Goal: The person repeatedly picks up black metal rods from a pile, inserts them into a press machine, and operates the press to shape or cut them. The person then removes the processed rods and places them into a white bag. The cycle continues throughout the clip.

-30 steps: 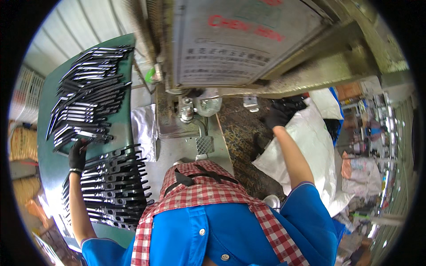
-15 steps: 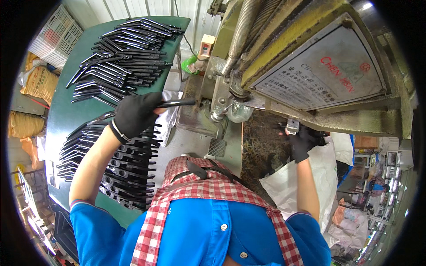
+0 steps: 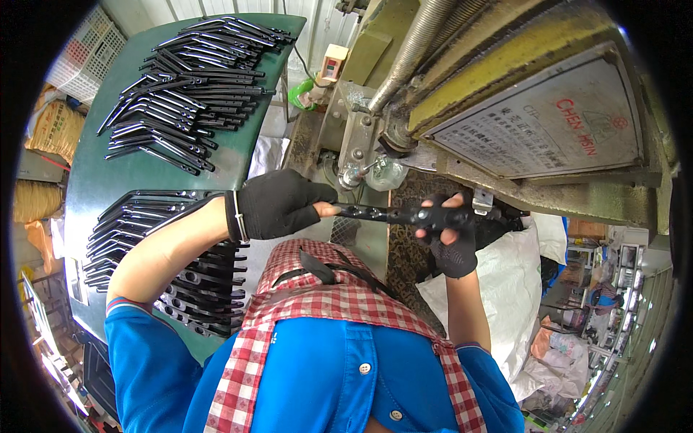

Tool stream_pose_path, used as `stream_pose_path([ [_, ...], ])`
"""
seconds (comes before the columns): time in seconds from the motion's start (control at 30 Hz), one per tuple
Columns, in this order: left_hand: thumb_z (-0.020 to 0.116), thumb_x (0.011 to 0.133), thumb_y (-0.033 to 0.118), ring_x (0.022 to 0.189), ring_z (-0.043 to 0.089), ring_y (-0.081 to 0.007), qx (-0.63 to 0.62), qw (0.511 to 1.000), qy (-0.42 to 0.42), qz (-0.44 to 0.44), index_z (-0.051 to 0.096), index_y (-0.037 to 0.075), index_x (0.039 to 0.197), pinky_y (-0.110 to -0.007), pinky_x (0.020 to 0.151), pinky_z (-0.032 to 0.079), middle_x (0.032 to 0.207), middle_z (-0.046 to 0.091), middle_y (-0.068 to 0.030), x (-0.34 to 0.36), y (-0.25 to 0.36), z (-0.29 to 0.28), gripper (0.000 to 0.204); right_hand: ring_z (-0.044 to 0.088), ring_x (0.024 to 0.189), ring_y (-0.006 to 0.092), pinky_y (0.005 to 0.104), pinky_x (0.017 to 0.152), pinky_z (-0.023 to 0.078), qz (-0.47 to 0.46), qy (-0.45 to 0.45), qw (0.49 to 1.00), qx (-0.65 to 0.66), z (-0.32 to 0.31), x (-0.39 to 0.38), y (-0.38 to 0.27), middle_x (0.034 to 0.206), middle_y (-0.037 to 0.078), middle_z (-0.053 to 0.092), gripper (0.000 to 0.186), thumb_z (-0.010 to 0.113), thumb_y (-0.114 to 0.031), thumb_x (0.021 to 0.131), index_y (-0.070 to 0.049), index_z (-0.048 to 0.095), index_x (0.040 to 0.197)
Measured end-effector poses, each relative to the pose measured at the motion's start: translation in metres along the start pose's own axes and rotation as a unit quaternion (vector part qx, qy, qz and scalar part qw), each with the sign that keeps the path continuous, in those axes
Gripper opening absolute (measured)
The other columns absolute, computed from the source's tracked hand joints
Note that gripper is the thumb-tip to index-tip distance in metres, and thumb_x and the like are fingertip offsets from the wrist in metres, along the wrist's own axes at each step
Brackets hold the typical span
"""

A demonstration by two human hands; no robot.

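A black metal bar with a row of holes [image 3: 375, 213] spans level between my two hands, in front of the press. My left hand [image 3: 278, 205], in a black glove with bare fingertips, is closed around its left end. At the other end my right hand [image 3: 449, 234], gloved the same way, has its fingers curled round the bar. A thicker black piece shows between the right fingers; motion blur hides whether it belongs to the same bar. Bent black tubes [image 3: 166, 108] lie in rows on the green table [image 3: 234, 155] to my left.
The yellow-green press [image 3: 433, 94] with its metal plate [image 3: 548, 119] rises over my right hand. Perforated black parts [image 3: 202, 296] are stacked at the table's near edge. A white sack [image 3: 498, 289] lies beside my right forearm, and a white crate [image 3: 86, 54] stands far left.
My left hand has moved right and slightly down with the bar. My right hand has come left from beside the press and now grips the bar's other end.
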State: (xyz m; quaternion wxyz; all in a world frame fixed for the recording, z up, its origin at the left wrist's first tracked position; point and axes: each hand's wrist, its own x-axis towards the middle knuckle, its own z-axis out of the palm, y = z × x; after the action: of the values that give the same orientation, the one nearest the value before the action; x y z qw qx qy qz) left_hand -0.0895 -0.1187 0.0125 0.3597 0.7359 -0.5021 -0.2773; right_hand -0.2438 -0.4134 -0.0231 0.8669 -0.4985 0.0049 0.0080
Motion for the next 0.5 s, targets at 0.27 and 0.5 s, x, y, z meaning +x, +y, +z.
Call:
stream_pose_path([
  [0.27, 0.051, 0.096, 0.030, 0.065, 0.060, -0.0408, 0.055, 0.997, 0.061, -0.001, 0.060, 0.003, 0.101, -0.045, 0.059, 0.045, 0.065, 0.057, -0.0217, 0.000, 0.003, 0.021, 0.029, 0.067, 0.082, 0.0304, 0.0409, 0.070, 0.055, -0.026, 0.052, 0.995, 0.076, 0.021, 0.007, 0.022, 0.112, 0.017, 0.065, 0.044, 0.082, -0.016, 0.073, -0.007, 0.058, 0.109],
  [0.5, 0.052, 0.093, 0.033, 0.066, 0.060, -0.0402, 0.170, 0.981, 0.064, -0.072, 0.061, 0.008, 0.097, -0.049, 0.060, 0.045, 0.064, 0.058, -0.0188, 0.002, -0.031, 0.012, 0.027, 0.065, 0.084, 0.0211, 0.0320, 0.073, 0.051, 0.063, -0.037, 0.822, -0.565, 0.039, -0.032, 0.016, 0.100, 0.015, 0.065, 0.028, 0.075, -0.012, 0.078, -0.002, 0.060, 0.098],
])
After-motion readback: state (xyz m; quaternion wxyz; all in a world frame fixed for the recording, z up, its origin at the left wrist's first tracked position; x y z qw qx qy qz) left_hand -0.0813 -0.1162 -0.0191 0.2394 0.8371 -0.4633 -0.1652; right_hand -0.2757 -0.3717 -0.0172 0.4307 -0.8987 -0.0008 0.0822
